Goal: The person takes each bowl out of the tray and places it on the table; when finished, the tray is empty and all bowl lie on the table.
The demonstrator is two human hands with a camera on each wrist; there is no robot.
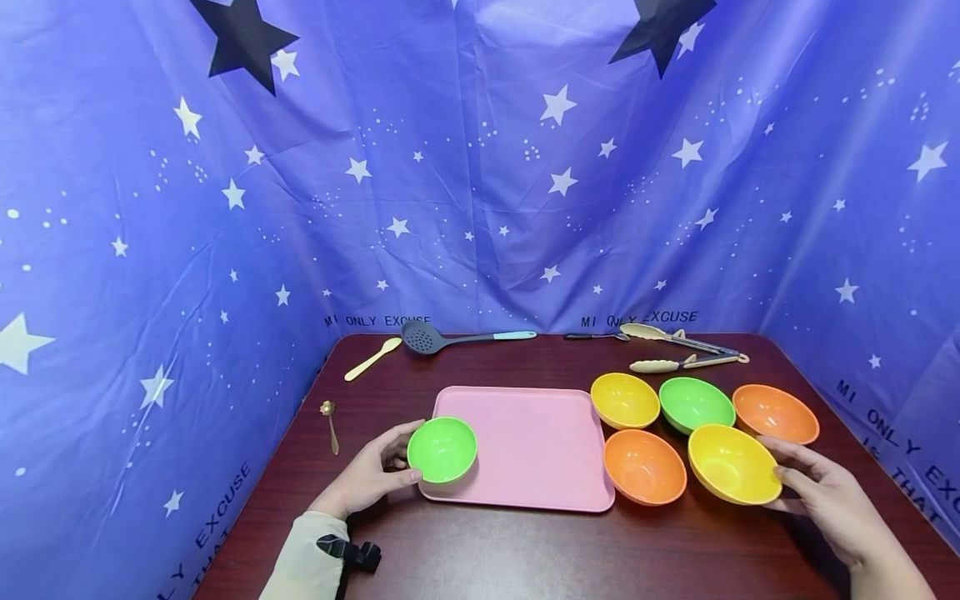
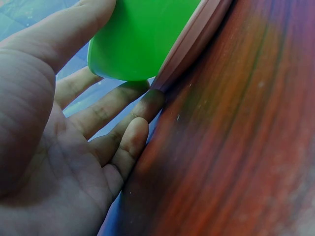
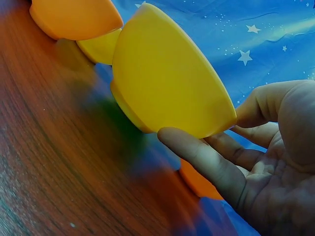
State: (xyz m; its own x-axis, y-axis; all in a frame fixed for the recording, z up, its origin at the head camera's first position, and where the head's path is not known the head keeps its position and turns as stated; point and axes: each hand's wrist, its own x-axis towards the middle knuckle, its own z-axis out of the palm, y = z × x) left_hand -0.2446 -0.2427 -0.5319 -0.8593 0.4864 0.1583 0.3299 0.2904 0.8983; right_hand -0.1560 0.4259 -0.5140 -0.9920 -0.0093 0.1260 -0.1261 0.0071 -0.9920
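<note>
At the left end of the pink tray [image 1: 532, 446], my left hand [image 1: 375, 473] holds a small green bowl [image 1: 442, 450] by its side. The left wrist view shows the thumb against that bowl's wall and fingertips at its base, right beside the tray's edge. On the right, a yellow bowl [image 1: 733, 465] is held by my right hand [image 1: 828, 500], thumb at the rim and fingers along the underside. This bowl [image 3: 167, 78] looks tilted and raised off the wood in the right wrist view. An orange bowl [image 1: 645, 468] sits just left of it.
Behind the held yellow bowl stand another yellow bowl [image 1: 625, 400], a second green bowl [image 1: 697, 405] and an orange bowl [image 1: 776, 413]. Along the back lie a skimmer [image 1: 423, 338], a cream spoon [image 1: 372, 360] and tongs [image 1: 693, 343]. A small gold spoon [image 1: 332, 425] lies at left.
</note>
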